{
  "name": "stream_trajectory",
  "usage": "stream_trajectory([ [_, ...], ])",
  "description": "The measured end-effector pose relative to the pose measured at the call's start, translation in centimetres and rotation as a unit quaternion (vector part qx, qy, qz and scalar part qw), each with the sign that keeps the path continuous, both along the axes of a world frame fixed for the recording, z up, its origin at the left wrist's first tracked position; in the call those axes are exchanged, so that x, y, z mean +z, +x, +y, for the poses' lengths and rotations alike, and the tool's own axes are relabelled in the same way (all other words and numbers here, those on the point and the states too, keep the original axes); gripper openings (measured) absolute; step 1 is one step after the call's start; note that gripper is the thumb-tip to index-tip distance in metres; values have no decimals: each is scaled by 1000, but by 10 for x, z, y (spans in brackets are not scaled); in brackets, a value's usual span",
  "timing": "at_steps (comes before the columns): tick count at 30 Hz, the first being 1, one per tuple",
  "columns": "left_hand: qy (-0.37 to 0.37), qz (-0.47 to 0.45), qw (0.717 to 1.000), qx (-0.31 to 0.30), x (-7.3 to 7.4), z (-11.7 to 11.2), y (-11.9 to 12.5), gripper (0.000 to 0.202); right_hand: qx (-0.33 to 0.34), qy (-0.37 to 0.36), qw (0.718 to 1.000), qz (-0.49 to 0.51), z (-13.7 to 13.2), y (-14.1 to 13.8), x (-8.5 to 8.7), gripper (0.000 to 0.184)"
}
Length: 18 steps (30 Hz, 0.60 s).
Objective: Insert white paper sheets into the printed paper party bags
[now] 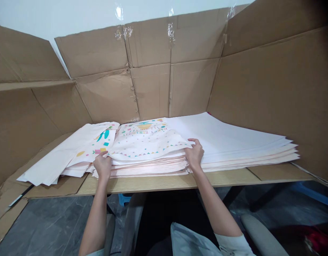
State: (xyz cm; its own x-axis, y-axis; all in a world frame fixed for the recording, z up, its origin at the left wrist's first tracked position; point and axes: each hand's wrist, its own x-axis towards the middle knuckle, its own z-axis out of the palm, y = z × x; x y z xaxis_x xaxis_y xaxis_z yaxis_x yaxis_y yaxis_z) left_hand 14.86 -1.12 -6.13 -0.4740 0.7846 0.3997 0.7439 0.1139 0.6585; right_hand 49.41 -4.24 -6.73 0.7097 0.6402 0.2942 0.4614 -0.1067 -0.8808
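Note:
A thin white sheet printed with "HAPPY BIRTHDAY" and coloured confetti shapes (148, 140) lies on a stack of pale sheets (150, 168) in the middle of the table. My right hand (195, 154) pinches its near right corner, which is lifted a little. At its near left corner is my left hand (102, 165), fingers closed on the edge; the fingertips are partly hidden. Left of it, a pile of folded white sheets with teal, pink and yellow prints (70, 151) touches the left hand's side. A tall stack of plain white sheets (233, 142) spreads out to the right.
Cardboard panels (150, 85) taped together wall in the back and both sides. The wooden table edge (166, 182) runs in front of me. A black-and-white strip-like tool (21, 195) lies at the far left. A chair armrest (261, 233) is at lower right.

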Motion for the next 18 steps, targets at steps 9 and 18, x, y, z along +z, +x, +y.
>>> stream_trajectory([
  [9,-116,-195,928,-296,22,-22,-29,64,151,3,986,65,-8,23,-2,49],
  [18,0,236,937,-256,12,9,-73,46,349,-42,936,-13,-27,47,7,52],
])
